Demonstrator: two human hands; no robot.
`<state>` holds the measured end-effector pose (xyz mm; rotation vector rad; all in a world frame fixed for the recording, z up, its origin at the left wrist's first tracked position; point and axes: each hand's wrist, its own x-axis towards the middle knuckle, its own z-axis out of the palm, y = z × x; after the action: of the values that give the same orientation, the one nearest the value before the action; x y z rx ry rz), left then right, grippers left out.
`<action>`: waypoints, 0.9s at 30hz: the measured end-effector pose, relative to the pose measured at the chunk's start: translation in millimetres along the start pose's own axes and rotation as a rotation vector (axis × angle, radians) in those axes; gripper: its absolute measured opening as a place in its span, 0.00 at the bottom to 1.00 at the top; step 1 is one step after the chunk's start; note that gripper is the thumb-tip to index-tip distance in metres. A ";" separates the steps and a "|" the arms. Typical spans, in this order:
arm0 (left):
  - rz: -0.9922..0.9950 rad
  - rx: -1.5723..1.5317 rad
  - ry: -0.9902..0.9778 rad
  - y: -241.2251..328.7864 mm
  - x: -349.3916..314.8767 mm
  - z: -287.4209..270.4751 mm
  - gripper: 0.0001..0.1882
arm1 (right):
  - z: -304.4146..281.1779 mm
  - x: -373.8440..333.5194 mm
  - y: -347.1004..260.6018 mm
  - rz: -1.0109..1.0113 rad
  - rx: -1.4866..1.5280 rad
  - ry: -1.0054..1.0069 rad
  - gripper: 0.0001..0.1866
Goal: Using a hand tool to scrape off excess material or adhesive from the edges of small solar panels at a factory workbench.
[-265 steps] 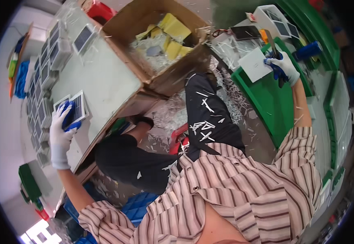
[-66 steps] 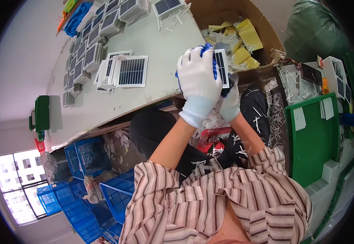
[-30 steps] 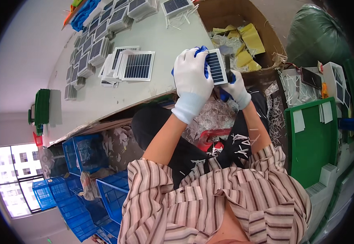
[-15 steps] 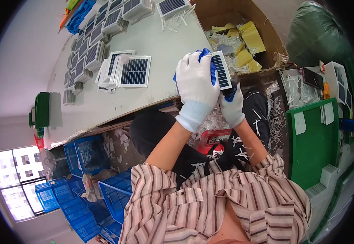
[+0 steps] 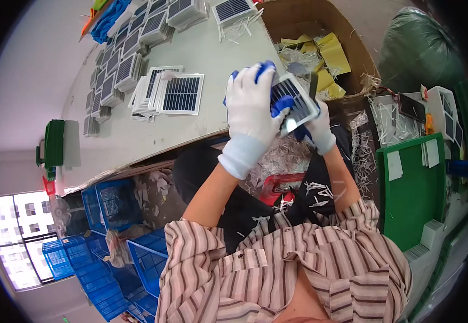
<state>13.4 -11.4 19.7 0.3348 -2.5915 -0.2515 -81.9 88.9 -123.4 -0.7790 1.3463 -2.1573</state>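
My left hand (image 5: 251, 105), in a white glove with blue fingertips, holds a small solar panel (image 5: 295, 102) with a white frame at its left side. The thumb lies across the dark cell face; the other fingers point up beside the panel. The panel is tilted, and light glints near its lower corner. My right hand (image 5: 321, 129), gloved too, is behind the panel's lower right, its fingers mostly hidden. A blurred dark strip (image 5: 313, 85) rises above that hand; its kind is unclear. Left of my hands, several loose panels (image 5: 181, 94) lie overlapped on the pale table (image 5: 191, 129).
Stacks of solar panels (image 5: 129, 72) line the table's far left. A cardboard box (image 5: 347, 21) beyond my hands contains yellow sheets and white strips. To the right are a green tray (image 5: 411, 194) and a green bag (image 5: 414, 48). Blue crates (image 5: 97, 274) stand at lower left.
The panel has turned and tilted, showing more of its face. My left thumb has come onto its front, and my left hand has shifted slightly left. My right hand has moved right and down.
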 end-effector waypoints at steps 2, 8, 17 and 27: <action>0.028 0.063 -0.048 0.8 -4.7 2.4 0.22 | -2.7 -11.7 -11.8 -0.101 -0.317 -0.035 0.15; -0.010 0.007 0.154 6.3 -1.1 25.1 0.16 | 0.8 -23.1 -13.7 0.124 -0.105 -0.125 0.07; -0.016 0.077 0.162 14.0 -0.7 26.0 0.16 | 29.2 -46.7 11.1 -0.127 -0.314 0.257 0.21; 0.104 0.008 0.070 7.0 3.2 22.2 0.20 | 7.5 44.2 67.4 -0.190 -0.089 0.121 0.17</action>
<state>-1.9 -3.1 3.9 0.2073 -2.5322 -0.1894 -102.3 28.1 -172.7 -0.8530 1.4917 -2.3371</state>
